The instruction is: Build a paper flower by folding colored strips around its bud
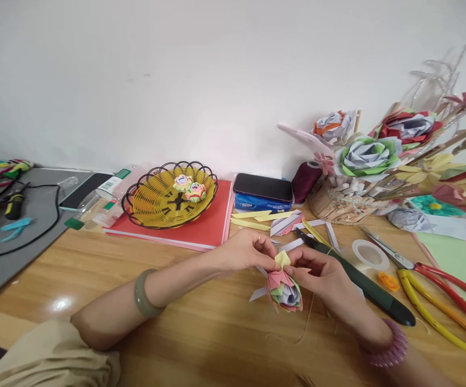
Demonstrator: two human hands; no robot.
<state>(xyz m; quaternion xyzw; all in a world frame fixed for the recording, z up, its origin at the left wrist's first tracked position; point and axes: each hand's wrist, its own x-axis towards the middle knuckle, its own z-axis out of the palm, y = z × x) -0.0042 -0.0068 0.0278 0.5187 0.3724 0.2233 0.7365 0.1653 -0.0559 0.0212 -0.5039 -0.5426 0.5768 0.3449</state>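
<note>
A small folded paper flower [287,293] in pink, green and pale lilac hangs head down over the wooden table. Above its petals a yellow paper piece [282,259] stands up between my hands. With thumb and fingertips, my left hand [257,251] pinches the left side of that yellow piece. From the right, the closed fingers of my right hand [317,271] pinch it near its base, where it meets the flower. A thin string trails down on the table beside the flower. The exact grip of the fingertips is partly hidden.
Right of my hands lie a dark green cutter [361,285], a tape roll [370,254] and scissors [422,269]. Behind are paper strips [287,223], a phone [262,188] on a blue pack, a yellow basket [152,199] and a pot of paper flowers [339,207].
</note>
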